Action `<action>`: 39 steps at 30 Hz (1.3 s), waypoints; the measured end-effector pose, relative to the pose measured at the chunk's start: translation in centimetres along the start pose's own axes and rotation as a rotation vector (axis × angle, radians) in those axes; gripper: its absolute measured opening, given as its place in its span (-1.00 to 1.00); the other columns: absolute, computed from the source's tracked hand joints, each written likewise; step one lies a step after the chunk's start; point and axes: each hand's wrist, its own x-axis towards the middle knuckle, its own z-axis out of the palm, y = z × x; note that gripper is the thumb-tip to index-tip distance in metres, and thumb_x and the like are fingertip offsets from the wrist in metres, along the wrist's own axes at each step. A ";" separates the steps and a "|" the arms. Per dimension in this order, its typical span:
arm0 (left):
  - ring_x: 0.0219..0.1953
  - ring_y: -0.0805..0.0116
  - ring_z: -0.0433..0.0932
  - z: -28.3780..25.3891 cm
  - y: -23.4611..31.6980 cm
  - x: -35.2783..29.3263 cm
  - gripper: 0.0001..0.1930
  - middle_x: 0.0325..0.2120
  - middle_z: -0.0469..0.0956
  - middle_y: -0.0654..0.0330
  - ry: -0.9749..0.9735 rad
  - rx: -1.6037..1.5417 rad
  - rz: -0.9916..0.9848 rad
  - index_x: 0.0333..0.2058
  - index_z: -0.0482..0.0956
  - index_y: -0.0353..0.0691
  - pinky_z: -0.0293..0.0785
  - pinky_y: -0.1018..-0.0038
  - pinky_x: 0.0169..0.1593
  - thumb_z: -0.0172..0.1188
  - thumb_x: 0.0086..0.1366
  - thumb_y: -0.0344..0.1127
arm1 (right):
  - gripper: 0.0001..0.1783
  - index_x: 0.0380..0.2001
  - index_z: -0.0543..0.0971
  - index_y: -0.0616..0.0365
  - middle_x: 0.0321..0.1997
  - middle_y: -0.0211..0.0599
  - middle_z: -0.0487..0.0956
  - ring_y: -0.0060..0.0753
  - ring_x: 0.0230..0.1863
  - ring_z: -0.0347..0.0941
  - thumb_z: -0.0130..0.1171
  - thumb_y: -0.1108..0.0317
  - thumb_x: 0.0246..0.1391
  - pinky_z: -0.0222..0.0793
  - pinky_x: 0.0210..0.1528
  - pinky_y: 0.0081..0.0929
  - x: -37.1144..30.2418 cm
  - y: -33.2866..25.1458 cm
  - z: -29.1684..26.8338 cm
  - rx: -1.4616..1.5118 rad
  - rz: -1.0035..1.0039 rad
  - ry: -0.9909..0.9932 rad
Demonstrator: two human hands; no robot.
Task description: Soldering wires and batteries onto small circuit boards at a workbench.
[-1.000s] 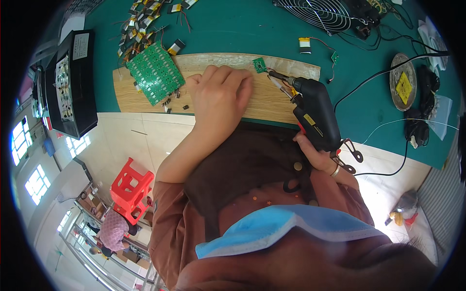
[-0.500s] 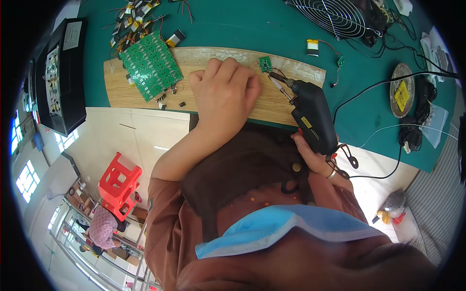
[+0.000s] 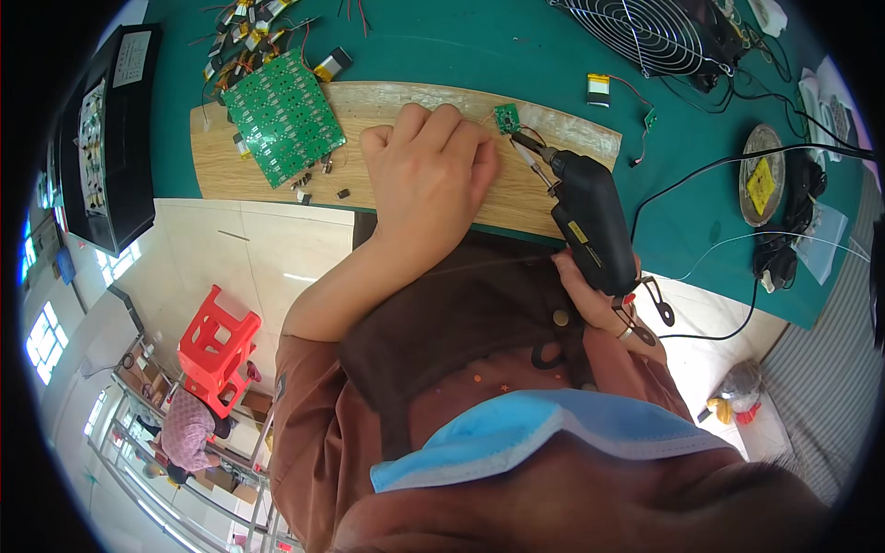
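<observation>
Fingers of the left hand (image 3: 426, 180) curl together, contents hidden; the right hand (image 3: 588, 297) clamps the soldering gun (image 3: 595, 223): slipping could scorch the small far board (image 3: 507, 117).

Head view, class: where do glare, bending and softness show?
Head view, lower right: the floor glares white beside the right sleeve; head view, top: the wooden board bows along its edges; head view, bottom: the blue mask looks slightly soft, while the black soldering gun looks sharper.

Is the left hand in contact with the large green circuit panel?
Apart. The head view shows a strip of bare wooden board between the left hand and the nearest corner of the green circuit panel.
</observation>
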 end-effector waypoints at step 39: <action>-0.36 0.33 0.35 0.2 -0.2 -0.2 -0.89 -0.50 0.38 0.34 -0.044 0.010 -0.008 -0.53 0.50 -0.08 0.10 0.31 -0.26 0.28 0.02 -0.32 | -0.55 -0.17 0.53 0.27 -0.27 -0.15 0.51 -0.14 -0.34 0.48 0.31 0.55 -0.27 0.42 -0.28 -0.38 0.3 0.0 0.2 0.040 -0.136 -0.025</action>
